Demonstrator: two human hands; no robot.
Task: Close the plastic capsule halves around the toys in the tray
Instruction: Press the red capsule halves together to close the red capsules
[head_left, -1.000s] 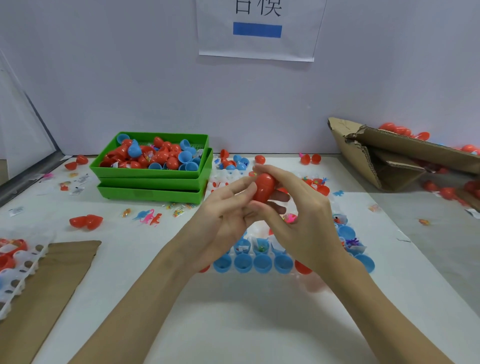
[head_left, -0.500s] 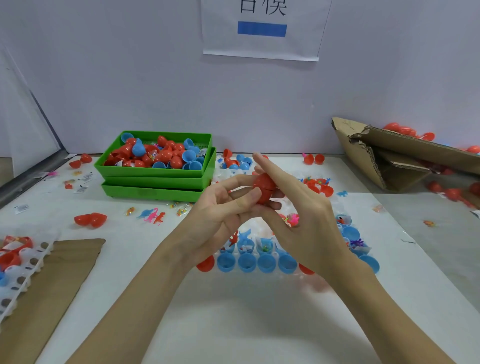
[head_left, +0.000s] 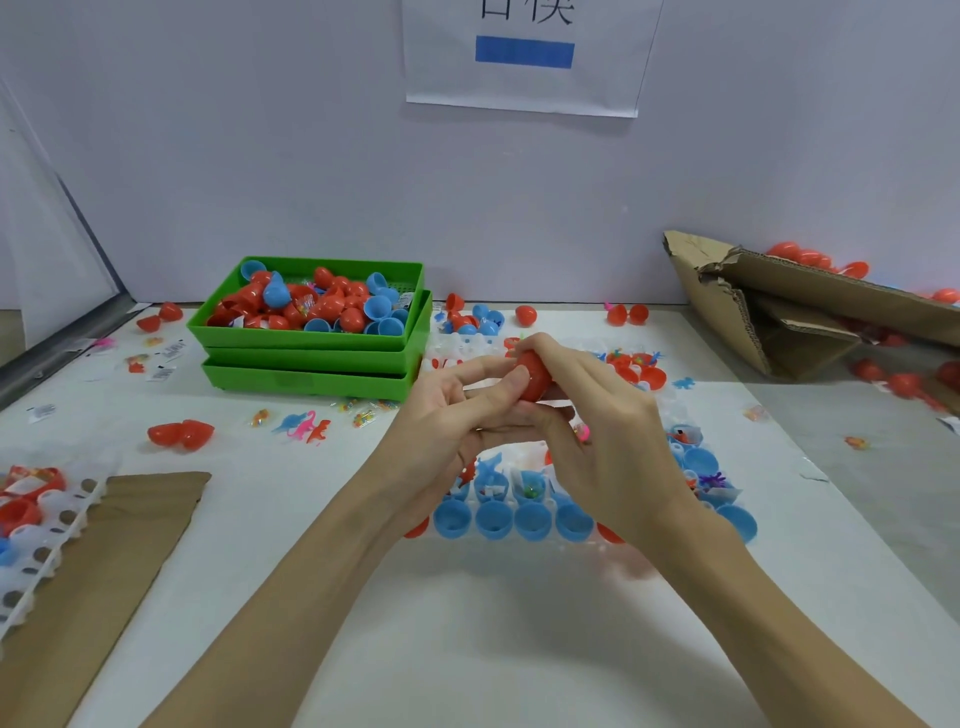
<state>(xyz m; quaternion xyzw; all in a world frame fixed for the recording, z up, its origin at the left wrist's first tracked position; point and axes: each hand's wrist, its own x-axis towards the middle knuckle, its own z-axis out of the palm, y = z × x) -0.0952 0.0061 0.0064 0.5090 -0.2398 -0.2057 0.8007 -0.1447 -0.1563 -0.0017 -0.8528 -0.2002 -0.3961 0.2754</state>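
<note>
A red plastic capsule (head_left: 534, 376) is held above the table between both hands. My left hand (head_left: 457, 415) pinches it from the left with thumb and fingertips, and my right hand (head_left: 602, 421) wraps over it from the right. Beneath the hands lies a clear plastic tray (head_left: 618, 566) with a front row of open blue capsule halves (head_left: 493, 519). Small toys (head_left: 530, 488) sit in the cups of the row behind. My hands hide much of the tray's middle.
Stacked green bins (head_left: 311, 358) full of red and blue halves stand at the back left. A torn cardboard box (head_left: 779, 322) is at the right. Brown cardboard (head_left: 104, 561) and another white tray (head_left: 36, 540) lie at the left. Loose red capsules (head_left: 179, 434) and toy dinosaurs (head_left: 306, 426) are scattered about.
My fingers have closed more tightly around the red capsule, and both hands have turned it slightly. The view has shifted a little.
</note>
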